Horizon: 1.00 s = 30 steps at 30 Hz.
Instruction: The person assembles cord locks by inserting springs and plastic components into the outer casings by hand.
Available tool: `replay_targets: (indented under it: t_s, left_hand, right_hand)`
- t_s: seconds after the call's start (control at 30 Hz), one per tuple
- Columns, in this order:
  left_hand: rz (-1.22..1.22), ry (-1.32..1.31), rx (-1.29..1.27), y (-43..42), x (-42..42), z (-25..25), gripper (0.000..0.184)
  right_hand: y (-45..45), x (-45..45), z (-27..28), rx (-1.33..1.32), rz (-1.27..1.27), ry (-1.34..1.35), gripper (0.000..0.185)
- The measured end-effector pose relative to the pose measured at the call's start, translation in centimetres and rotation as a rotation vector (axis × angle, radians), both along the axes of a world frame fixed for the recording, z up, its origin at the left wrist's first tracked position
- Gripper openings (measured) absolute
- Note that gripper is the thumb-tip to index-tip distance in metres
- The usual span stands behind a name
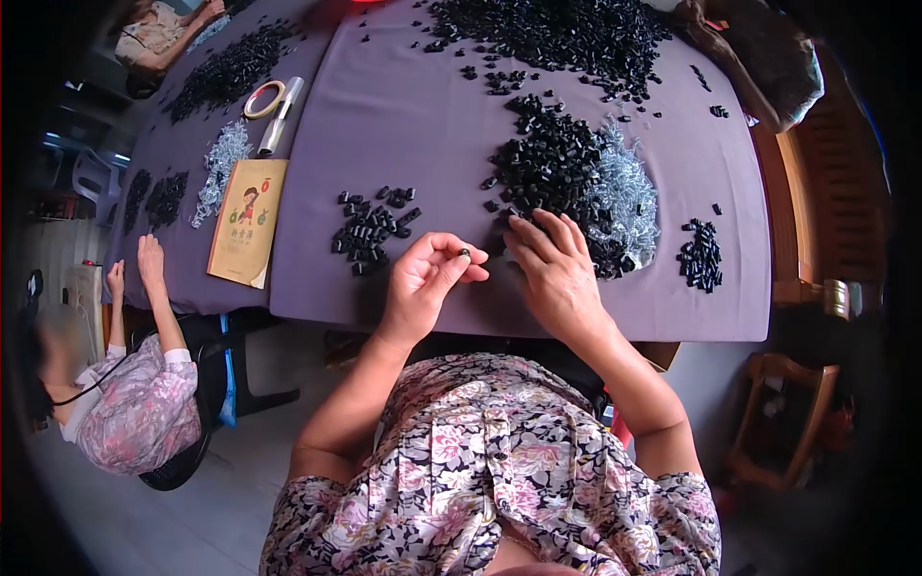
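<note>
My left hand [429, 286] pinches a small black piece [465, 253] between thumb and finger, just over the purple cloth near the table's front edge. To its right, my right hand [554, 274] lies over the lower left edge of a heap of black pieces [545, 163], its fingertips touching them. Whether those fingers hold a piece is hidden. Clear small parts [626, 197] lie against the heap's right side. A smaller group of black pieces [370, 230] is up and left of my left hand. Another small pile [701, 256] sits at the far right.
A large black pile [557, 38] covers the back of the purple table [384, 106]. On the left are a yellow booklet [247, 223], a tape roll [263, 100] and a marker-like tube [281, 117]. Other people sit left, at the back left and back right.
</note>
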<state>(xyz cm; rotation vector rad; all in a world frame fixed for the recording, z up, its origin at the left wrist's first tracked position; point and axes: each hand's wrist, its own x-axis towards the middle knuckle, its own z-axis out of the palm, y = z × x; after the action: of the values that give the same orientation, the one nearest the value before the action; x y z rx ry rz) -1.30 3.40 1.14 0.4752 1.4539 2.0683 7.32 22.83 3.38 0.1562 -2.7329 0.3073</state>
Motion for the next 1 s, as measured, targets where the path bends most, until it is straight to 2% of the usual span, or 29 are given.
replay_targets:
  t_s: [0.13,0.27,0.4,0.6,1.0]
  left_hand:
    - [-0.017,0.042,-0.019,0.1,-0.1,-0.1,0.010]
    - [-0.026,0.047,-0.044,0.2,0.2,0.2,0.009]
    - [-0.023,0.039,-0.038,0.1,0.3,-0.2,0.009]
    - [-0.014,0.043,-0.003,0.2,0.4,-0.3,0.010]
    - [-0.008,0.062,-0.074,0.1,0.2,-0.2,0.011]
  right_hand:
    - [2.2,1.5,1.1,-0.186,-0.023,-0.052,0.042]
    - [3.0,0.6,1.2,-0.212,-0.045,0.017,0.041]
    - [2.3,-1.6,1.6,-0.167,-0.031,0.039,0.028]
    - [2.8,-4.5,1.0,0.051,-0.025,-0.100,0.008]
    - [2.7,-6.1,1.5,0.194,0.086,-0.130,0.006]
